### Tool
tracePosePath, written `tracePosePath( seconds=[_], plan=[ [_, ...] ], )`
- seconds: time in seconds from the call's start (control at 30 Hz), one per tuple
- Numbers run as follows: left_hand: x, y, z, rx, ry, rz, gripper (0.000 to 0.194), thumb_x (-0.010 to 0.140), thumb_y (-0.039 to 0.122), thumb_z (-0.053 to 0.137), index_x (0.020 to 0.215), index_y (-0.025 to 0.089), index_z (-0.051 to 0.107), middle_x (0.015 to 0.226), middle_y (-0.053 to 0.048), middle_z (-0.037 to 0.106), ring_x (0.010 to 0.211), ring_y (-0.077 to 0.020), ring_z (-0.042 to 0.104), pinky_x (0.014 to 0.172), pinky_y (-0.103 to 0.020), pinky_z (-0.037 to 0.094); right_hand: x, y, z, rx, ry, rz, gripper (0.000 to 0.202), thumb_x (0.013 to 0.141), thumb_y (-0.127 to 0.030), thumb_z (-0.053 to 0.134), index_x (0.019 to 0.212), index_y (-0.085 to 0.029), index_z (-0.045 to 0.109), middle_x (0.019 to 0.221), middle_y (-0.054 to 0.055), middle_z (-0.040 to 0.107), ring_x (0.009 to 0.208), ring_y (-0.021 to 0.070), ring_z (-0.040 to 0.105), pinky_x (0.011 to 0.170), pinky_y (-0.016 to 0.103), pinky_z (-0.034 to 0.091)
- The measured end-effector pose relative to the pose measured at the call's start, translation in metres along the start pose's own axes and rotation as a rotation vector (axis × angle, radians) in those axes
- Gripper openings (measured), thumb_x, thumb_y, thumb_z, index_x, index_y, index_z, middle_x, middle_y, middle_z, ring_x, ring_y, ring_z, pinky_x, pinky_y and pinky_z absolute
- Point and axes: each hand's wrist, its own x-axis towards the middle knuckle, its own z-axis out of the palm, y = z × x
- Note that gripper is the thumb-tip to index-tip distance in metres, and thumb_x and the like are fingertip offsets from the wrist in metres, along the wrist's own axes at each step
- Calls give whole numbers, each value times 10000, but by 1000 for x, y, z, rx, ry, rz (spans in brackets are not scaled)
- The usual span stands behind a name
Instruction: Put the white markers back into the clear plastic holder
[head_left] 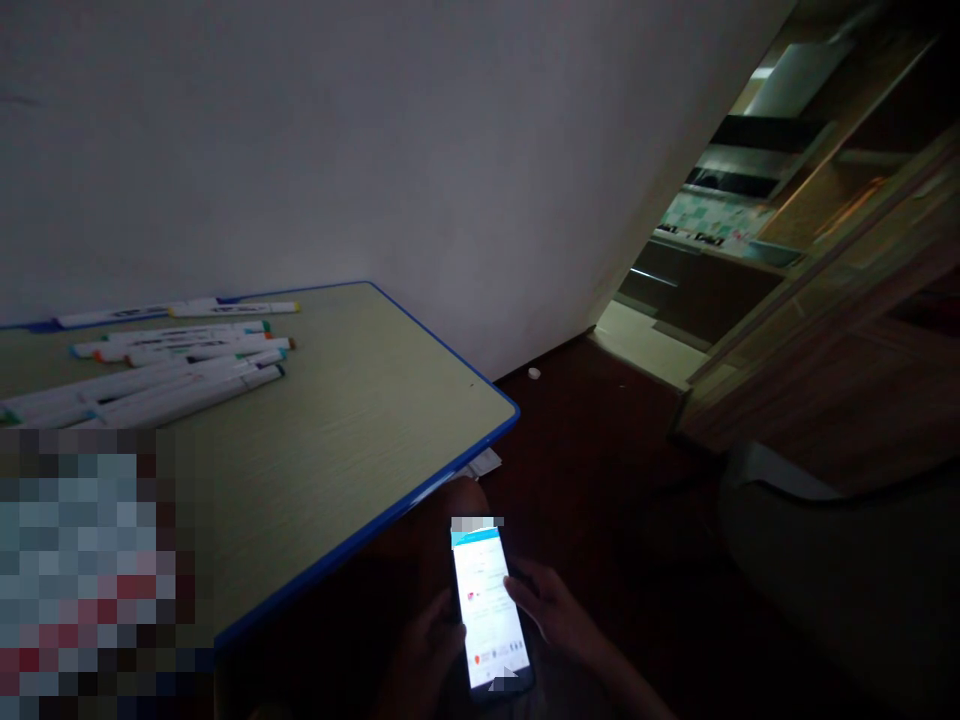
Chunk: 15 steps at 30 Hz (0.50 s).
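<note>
We hold a lit phone (pixel 491 610) in the dark

A pale wall (pixel 262 150) fills the upper part of our view; a dark red floor (pixel 555 440) meets its foot; at the upper right we look into a kitchen (pixel 705 260); against the wall we see a table (pixel 360 420), its surface pale and rimmed in blue; a curved grey thing (pixel 840 580), perhaps a chair, stands at the right, well apart from the surface's right corner; our knee (pixel 463 492) shows by the surface's near edge, beyond the phone; our left hand (pixel 439 635) and right hand (pixel 547 600) both grip the phone, one at each side, the right thumb at the screen's edge; the phone is off the surface, just beside its near edge, the screen white with a blue bar at the top; paper (pixel 484 464) peeks from below the surface, near the right corner; white markers (pixel 195 350) with coloured ends lie in loose groups on the surface's left part, two of them close to its far edge; a small white object (pixel 534 373) lies on the floor, beyond the right corner.
</note>
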Motion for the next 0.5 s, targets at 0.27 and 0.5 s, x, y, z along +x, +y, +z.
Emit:
tracePosePath(
  seconds=[0.27,0.5],
  plan=[
    [35,31,-36,199,169,159,392,666,368,592,997,159,590,1030,-104,643,985,-247,579,844,-347,457,6,18,-5,-61,60,25,469,750,-497,506,1022,-128,605,941,107,642,860,242,587,766,384,444],
    [105,72,-26,142,63,169,276,632,353,604,809,144,638,926,-112,684,876,-260,628,751,-374,497,5,18,-9,-70,71,10,443,763,-465,511,1033,-123,594,946,109,640,853,236,588,757,380,448]
  ],
)
